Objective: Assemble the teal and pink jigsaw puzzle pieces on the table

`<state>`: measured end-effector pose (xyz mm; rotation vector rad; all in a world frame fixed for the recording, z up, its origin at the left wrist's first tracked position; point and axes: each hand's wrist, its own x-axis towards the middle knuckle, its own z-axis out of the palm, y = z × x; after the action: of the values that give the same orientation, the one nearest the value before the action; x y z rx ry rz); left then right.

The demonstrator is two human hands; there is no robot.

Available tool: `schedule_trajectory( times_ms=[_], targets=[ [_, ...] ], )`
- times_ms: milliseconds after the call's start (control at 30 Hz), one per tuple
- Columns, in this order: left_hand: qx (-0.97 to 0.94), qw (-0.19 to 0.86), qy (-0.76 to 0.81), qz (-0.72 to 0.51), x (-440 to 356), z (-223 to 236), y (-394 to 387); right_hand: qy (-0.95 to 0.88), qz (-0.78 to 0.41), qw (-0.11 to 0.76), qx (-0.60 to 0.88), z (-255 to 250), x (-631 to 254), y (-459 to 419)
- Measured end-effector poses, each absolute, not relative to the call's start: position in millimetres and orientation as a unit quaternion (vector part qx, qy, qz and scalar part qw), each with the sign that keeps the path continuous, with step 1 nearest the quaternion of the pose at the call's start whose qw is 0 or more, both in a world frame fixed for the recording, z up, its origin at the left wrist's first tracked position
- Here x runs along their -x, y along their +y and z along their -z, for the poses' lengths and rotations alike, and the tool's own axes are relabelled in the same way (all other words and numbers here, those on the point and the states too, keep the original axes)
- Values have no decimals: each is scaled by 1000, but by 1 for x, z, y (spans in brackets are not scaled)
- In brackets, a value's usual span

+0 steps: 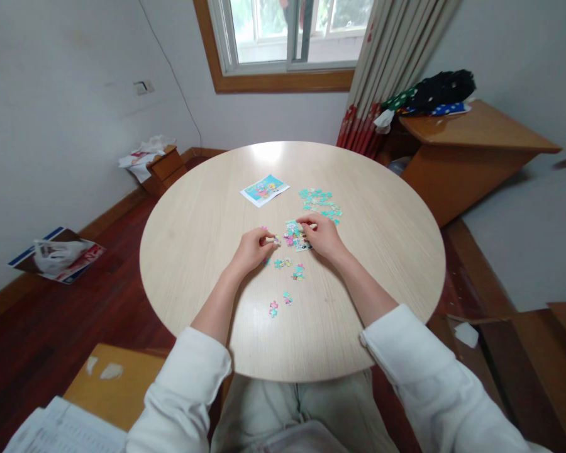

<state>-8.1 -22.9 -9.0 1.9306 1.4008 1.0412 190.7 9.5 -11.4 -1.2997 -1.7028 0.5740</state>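
Observation:
My left hand (255, 246) is closed in a pinch on a small jigsaw puzzle piece (277, 240), just left of a joined patch of puzzle pieces (291, 240). From the right, my right hand (322, 235) reaches over that patch with thumb and forefinger drawn together at its upper edge; its fingers hide part of the patch. Loose pink and teal pieces (298, 272) lie below both hands, and two more small groups, one with a pink and teal piece (273, 308), sit nearer to me. Beyond my right hand spreads a cluster of mostly teal pieces (317, 199).
A picture card (265, 190) with a teal cartoon scene lies at the back of the round wooden table (188, 226). To the right stands a wooden desk (476, 129) with dark cloth on it. Papers (61, 431) rest on a yellowish surface at lower left.

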Motion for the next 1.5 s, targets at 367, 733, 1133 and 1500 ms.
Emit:
schedule_trajectory(
  times_ms=[367,733,1133,1500],
  targets=[
    [-734,272,497,-373,6,9,-24,-723,-233,401,513,13,-189,6],
    [-739,286,492,-361,5,6,-26,-784,-262,337,451,10,-179,-7],
    [-658,331,519,-434,7,4,-21,-780,-258,336,461,10,-176,-9],
    [-322,566,514,-558,13,0,-9,-794,-216,278,495,4,-171,-15]
  ],
)
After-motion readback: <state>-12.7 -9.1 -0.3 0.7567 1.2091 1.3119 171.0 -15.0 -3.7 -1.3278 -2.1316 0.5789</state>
